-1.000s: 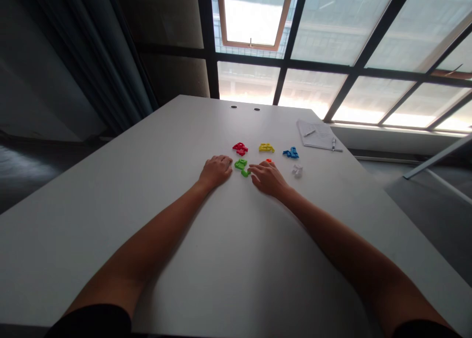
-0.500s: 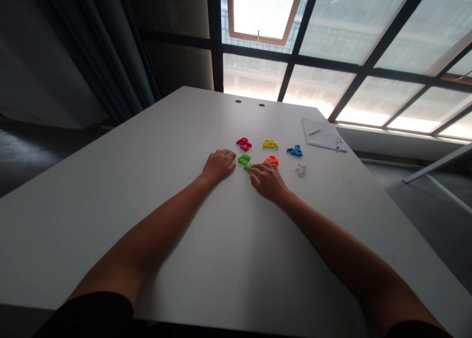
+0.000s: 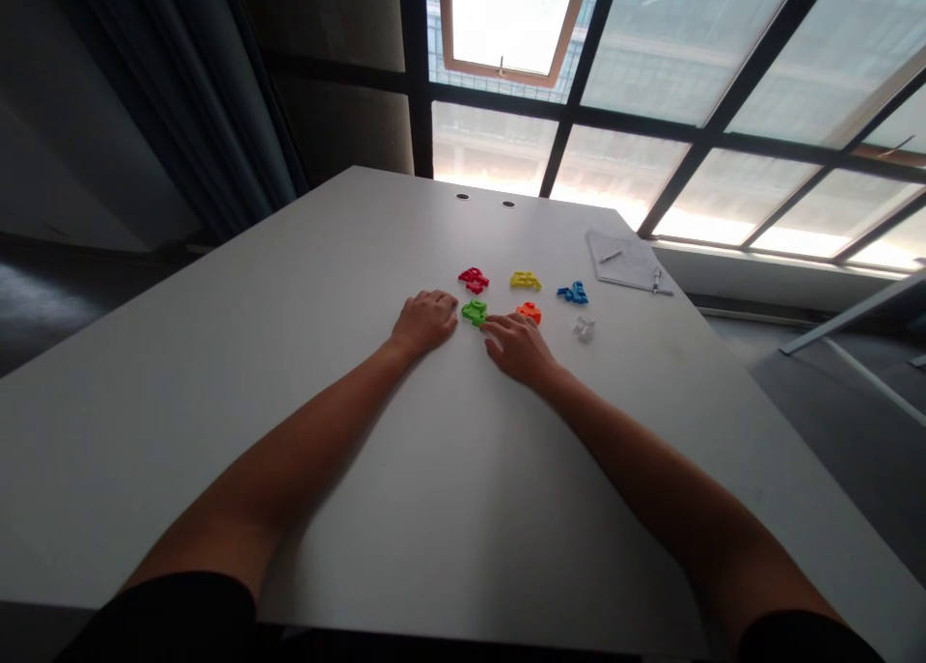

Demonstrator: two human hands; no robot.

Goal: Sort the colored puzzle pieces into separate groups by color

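My left hand (image 3: 425,321) lies palm down on the white table, its fingers loosely stretched, just left of a small cluster of green plastic pieces (image 3: 475,311). From the other side, my right hand (image 3: 519,348) reaches in with fingers extended and its fingertips at the lower right edge of the green cluster. Whether they touch it is too small to tell. Orange plastic pieces (image 3: 530,311) sit right behind my right hand, partly covered by it. Beyond the green ones is a cluster of red pieces (image 3: 474,279).
Yellow pieces (image 3: 525,280), blue pieces (image 3: 573,292) and white pieces (image 3: 585,328) lie in separate clusters on the table (image 3: 347,287). Papers (image 3: 628,260) with pens on them rest near the right edge. Two round holes pierce the tabletop toward the windows.
A green piece that lay apart under my right fingertips now sits against the other green pieces. My left hand keeps its place. The whole view has shifted slightly.
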